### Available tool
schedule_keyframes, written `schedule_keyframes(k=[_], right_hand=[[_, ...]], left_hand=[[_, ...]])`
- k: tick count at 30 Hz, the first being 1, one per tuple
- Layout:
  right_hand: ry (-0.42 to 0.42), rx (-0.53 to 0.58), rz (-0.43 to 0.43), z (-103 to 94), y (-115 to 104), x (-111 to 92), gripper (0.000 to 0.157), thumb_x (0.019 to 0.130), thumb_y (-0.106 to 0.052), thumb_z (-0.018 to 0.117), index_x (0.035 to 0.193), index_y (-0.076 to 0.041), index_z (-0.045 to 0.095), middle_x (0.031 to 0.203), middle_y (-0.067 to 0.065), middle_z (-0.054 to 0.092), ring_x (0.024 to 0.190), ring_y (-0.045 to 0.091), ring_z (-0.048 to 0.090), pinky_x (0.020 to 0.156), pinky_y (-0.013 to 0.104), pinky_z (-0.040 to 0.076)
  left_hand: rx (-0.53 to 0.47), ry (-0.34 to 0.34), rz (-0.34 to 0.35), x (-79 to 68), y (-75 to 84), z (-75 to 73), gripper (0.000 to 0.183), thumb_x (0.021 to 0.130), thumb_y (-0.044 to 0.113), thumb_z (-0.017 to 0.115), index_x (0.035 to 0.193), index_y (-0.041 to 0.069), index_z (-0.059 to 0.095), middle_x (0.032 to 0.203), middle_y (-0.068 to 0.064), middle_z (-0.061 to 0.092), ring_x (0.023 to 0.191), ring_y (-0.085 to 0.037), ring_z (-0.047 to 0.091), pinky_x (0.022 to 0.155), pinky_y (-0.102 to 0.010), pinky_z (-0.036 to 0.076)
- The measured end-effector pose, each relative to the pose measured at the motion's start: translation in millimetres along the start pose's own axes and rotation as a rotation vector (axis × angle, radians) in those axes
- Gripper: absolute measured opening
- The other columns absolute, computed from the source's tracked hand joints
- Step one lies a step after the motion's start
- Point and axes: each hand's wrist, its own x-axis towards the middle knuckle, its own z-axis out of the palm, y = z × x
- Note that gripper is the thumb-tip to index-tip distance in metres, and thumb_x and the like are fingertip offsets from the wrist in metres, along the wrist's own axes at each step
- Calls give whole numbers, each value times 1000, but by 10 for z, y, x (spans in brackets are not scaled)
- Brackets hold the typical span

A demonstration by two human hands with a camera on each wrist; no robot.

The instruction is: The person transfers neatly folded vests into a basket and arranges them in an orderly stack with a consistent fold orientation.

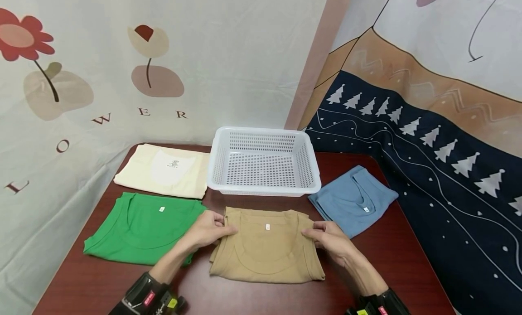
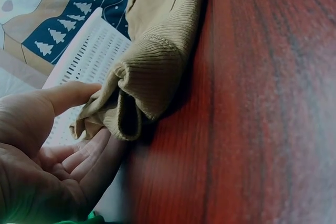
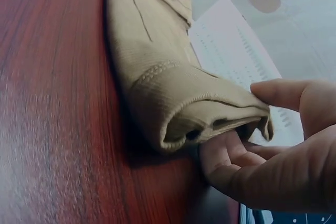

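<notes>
Basically, a folded tan knit top (image 1: pixel 267 249) is pinched at both sides, lower center of the head frame.
Its left edge is held by the left hand (image 1: pixel 207 229), its right edge by the right hand (image 1: pixel 332 241), thumbs on top. Probably light, floppy and prone to sagging; layers are best caught together at both edges.

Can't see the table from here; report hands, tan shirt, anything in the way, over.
Left hand and right hand pinching opposite sides of the tan shirt. Shirt folded, white label showing. White perforated basket behind it; nothing seen blocking either hand.
</notes>
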Motion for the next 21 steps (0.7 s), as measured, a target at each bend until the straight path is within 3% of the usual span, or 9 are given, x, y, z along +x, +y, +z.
schedule_keyframes(k=[4,7,12,17,21], right_hand=[[-56,-14,4,8,-2,-2,56,108,-25,77,144,15,59,115,8,81,102,15,79,88,30,66],[-62,-57,-4,15,-4,-8,55,106,-26,79,140,14,61,113,9,81,100,15,79,88,29,65],[-82,-75,-29,24,0,-25,59,107,-23,78,147,14,57,122,15,79,106,17,79,90,31,66],[-116,-66,-36,26,13,-40,64,108,-20,77,154,15,49,128,21,78,109,21,80,90,34,68],[-99,-70,-37,11,5,-32,67,107,-19,78,157,13,46,122,17,79,105,21,80,87,35,69]], left_hand=[[7,-8,1,0,-3,2,29,100,27,87,108,0,85,79,-10,84,65,-10,73,60,-28,60],[11,-12,-1,8,-8,4,28,101,28,86,105,1,84,75,-7,82,62,-9,68,58,-26,55],[14,-17,-4,9,-14,12,27,102,29,84,101,2,82,69,0,74,61,-8,60,56,-22,47],[22,-22,17,-6,-21,20,28,104,29,81,92,5,72,65,5,58,61,-8,53,56,-22,44],[23,-22,37,-21,-12,12,32,104,29,81,88,9,62,65,5,50,60,-9,48,55,-23,41]])
